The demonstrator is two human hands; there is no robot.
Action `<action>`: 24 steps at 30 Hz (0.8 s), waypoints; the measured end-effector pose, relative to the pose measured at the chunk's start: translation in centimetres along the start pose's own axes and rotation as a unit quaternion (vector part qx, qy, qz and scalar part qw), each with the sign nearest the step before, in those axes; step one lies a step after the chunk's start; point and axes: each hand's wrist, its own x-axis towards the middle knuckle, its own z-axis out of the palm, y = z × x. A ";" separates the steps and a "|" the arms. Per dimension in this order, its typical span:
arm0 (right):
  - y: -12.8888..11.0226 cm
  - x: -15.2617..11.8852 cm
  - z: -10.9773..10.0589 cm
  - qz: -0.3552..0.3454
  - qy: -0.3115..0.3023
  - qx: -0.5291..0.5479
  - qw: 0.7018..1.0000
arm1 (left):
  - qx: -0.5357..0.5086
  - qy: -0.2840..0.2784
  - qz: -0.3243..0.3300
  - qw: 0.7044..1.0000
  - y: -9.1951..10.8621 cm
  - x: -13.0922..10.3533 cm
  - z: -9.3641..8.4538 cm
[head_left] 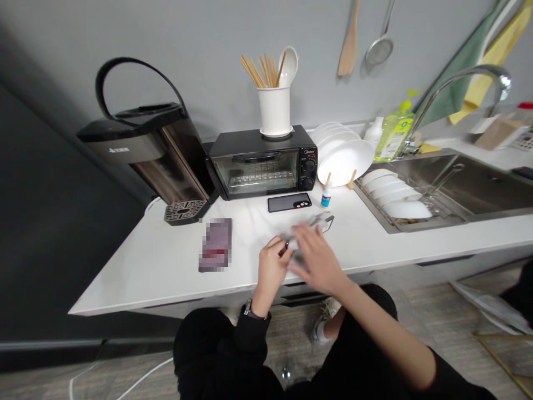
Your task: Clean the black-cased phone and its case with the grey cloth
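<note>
My left hand [273, 264] is closed in a pinch over the counter's front part, with a small dark bit showing at its fingertips; what it grips I cannot make out. Close beside it, my right hand [314, 256] has its fingers stretched out and its thumb apart, slightly smeared by motion. A blurred greyish thing [298, 258] shows between the two hands, mostly covered by them. Past my right fingers pokes a dark-edged corner of a flat object [330, 223]. Behind the hands lie a black phone [285, 203] and a small white bottle with a blue label [326, 198].
A pixelated flat purple item [215, 244] lies on the white counter [137, 272]. A toaster oven [262, 161] carries a utensil holder [275, 111]. Left stands a drink dispenser [166, 161]; right are upright plates [350, 158], a soap bottle [393, 133] and a sink [491, 189] with bowls [406, 210].
</note>
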 end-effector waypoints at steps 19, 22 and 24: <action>0.5 -1.4 0.4 -0.042 -0.043 -0.015 0.998 | 0.001 0.019 -0.014 1.000 0.2 0.0 0.3; 0.8 -1.3 0.1 0.059 0.035 -0.036 0.997 | -0.006 0.010 -0.011 1.000 0.2 -0.1 0.3; 0.6 -1.4 0.1 0.086 0.055 -0.040 0.994 | -0.006 0.005 -0.012 1.000 0.2 -0.2 0.3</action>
